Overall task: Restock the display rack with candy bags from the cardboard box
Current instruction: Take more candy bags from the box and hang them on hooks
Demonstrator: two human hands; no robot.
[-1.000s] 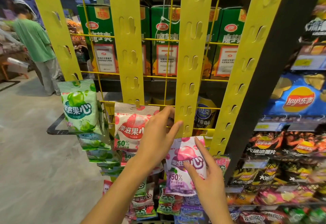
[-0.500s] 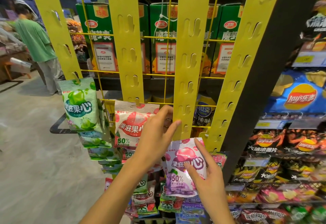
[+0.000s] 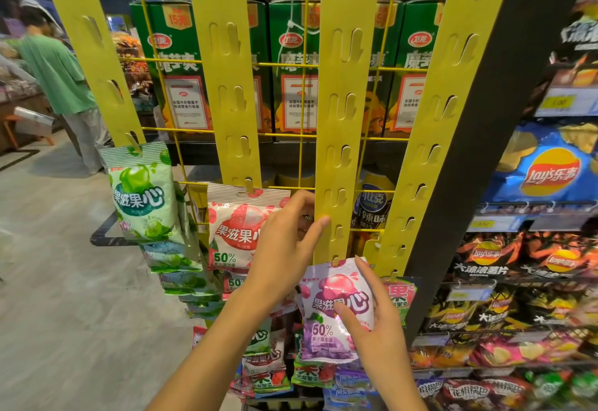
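Observation:
A purple candy bag [image 3: 326,333] hangs by its top edge at a low hook of the third yellow strip [image 3: 343,93] of the display rack. My right hand [image 3: 372,323] pinches this bag, thumb on its front and fingers along its right edge. My left hand [image 3: 284,245] holds the strip's left edge just above the bag, fingers curled round it. A red-and-white candy bag [image 3: 236,226] hangs on the second strip and a green candy bag [image 3: 142,194] on the first. The cardboard box is out of view.
More candy bags [image 3: 268,368] hang lower on the strips. Green cartons [image 3: 181,71] stand behind the yellow wire grid. A black post [image 3: 479,139] borders chip shelves [image 3: 543,168] at the right. A person in a green shirt [image 3: 55,71] stands at the far left on grey floor.
The purple bag's top has come up against the low hook of the third strip. My left hand has slid slightly down along the strip. My right hand keeps its hold on the bag.

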